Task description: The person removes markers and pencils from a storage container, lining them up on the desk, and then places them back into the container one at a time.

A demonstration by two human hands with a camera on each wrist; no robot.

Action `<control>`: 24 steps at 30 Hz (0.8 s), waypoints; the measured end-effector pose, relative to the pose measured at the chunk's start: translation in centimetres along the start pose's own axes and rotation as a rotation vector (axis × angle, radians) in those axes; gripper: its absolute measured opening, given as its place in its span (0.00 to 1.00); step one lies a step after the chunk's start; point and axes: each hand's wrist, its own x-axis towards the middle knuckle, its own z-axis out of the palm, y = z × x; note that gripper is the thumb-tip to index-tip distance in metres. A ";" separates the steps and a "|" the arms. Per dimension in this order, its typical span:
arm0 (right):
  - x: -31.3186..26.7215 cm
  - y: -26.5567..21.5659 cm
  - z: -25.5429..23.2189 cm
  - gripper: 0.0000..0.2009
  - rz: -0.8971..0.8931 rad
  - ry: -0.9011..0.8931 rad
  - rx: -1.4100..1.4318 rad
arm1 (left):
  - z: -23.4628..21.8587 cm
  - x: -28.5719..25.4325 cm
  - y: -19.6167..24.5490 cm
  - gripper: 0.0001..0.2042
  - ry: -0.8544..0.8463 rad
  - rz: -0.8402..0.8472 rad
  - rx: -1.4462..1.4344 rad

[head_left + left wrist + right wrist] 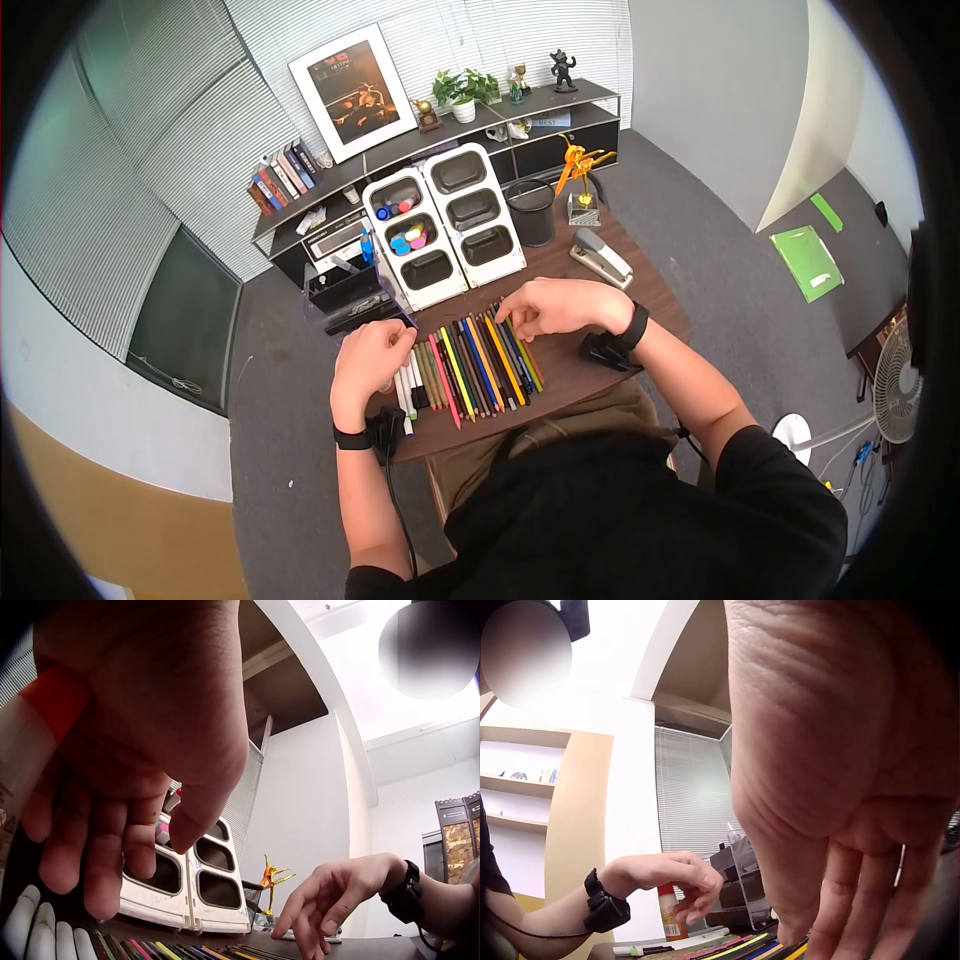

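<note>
A row of colored pencils (482, 365) lies side by side on the brown table, with several white markers (403, 392) at its left end. Over the markers hangs my left hand (370, 362), fingers loosely bent downward and holding nothing. A bottle with a red cap (672, 919) stands close by this hand, largely hidden by it in the head view. My right hand (562, 305) is at the right part of the row, its fingers (840, 892) pointing down by the pencils' far ends. Its palm is empty, and its fingertips are partly out of frame in the right wrist view.
Behind the row stands a white organizer (447, 290) with six bins, some holding small colored items. A dark desk holder (345, 300) is at left. A stapler (601, 258), a golden trophy (583, 205) and a black mesh bin (531, 215) are at back right.
</note>
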 end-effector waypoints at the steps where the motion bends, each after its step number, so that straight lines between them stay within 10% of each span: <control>1: 0.0 0.0 0.0 0.22 0.000 0.001 0.000 | -0.1 -0.1 0.2 0.20 0.004 0.009 0.011; 24: -10.6 -2.3 -1.8 0.22 0.137 0.192 -0.356 | -0.2 0.0 0.0 0.19 0.008 -0.011 -0.012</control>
